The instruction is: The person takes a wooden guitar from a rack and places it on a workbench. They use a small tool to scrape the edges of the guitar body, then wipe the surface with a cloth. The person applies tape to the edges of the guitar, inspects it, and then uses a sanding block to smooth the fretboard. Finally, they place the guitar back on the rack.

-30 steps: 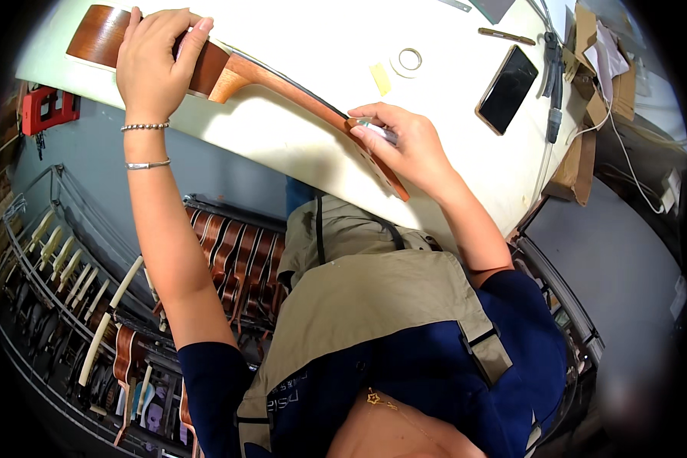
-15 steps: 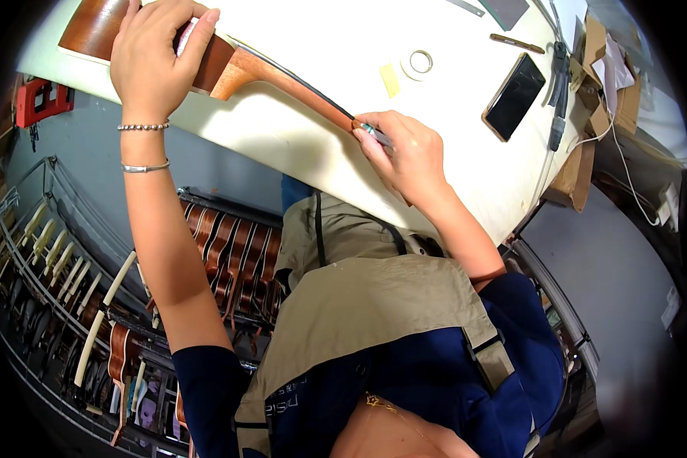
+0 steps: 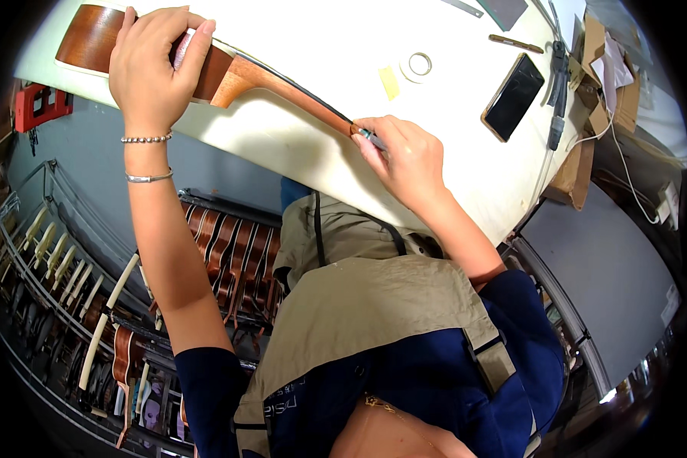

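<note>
A brown wooden ukulele lies on its side along the table's near edge, its neck pointing right and toward me. My left hand is closed over the body near the neck joint, the thumb along its side. Something pinkish shows between that thumb and the fingers; I cannot make out what it is. At the far end of the neck, my right hand pinches a slim pen-like tool with a greyish shaft. Its tip touches or nearly touches the neck, and the fingers hide part of it.
On the pale table lie a tape roll, a yellow paper slip, a phone and a brown stick-like tool. Cardboard boxes stand at the right. A red clamp-like object and racked instruments are at the left.
Both hands keep their hold. The ukulele and my left hand have shifted very slightly, and the right fingers with the slim tool have turned a little at the neck's end.
</note>
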{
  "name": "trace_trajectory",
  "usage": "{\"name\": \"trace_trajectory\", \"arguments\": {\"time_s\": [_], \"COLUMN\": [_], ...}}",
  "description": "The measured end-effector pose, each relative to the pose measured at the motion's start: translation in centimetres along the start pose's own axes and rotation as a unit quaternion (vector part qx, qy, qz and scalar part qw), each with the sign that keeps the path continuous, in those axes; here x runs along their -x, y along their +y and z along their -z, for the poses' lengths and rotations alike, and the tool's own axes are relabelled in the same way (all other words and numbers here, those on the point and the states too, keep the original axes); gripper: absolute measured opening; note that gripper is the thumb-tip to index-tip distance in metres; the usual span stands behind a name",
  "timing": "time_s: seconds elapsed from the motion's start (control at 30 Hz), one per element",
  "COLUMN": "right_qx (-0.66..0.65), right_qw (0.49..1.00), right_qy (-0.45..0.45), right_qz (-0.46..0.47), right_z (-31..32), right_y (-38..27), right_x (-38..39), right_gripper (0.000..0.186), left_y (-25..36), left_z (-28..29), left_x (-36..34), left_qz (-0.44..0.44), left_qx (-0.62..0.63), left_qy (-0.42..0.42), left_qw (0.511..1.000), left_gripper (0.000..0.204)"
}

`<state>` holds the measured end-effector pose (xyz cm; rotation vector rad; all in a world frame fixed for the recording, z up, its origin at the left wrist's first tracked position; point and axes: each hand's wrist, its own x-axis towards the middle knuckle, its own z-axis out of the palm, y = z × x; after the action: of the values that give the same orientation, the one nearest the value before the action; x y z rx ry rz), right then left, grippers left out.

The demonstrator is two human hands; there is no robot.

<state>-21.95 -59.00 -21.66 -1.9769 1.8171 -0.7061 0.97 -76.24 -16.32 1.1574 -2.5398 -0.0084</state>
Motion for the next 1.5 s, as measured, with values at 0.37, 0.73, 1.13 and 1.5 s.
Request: {"name": "trace_trajectory", "arguments": {"time_s": [0.37, 0.73, 1.13, 1.5], "right_qx": [0.034, 0.011, -0.278, 0.147], "right_qw": [0.999, 0.999, 0.895, 0.946], "right_qy": [0.005, -0.032, 0.239, 0.259], "right_qz": [0.014, -0.035, -0.255, -0.127], "right_z": [0.0, 1.1, 4.4, 5.5], "right_y": [-0.6, -0.8, 12.3, 19.9], "right_x": [-0.5, -0.2, -7.6, -21.0], "right_gripper": [0.011, 0.009, 0.018, 0.020], "left_y": [0.0, -0.2, 0.9, 1.0], "left_z": [-0.3, 0.0, 0.5, 0.7], "left_x": [0.1, -0.1, 1.6, 1.0], "left_qz": [-0.005, 0.001, 0.049, 0.064], "left_qx": [0.007, 0.007, 0.037, 0.053], "left_qy": [0.010, 0.007, 0.041, 0.045], "left_qw": [1.000, 1.000, 0.997, 0.996], "left_gripper": [0.017, 0.017, 0.010, 0.010]}}
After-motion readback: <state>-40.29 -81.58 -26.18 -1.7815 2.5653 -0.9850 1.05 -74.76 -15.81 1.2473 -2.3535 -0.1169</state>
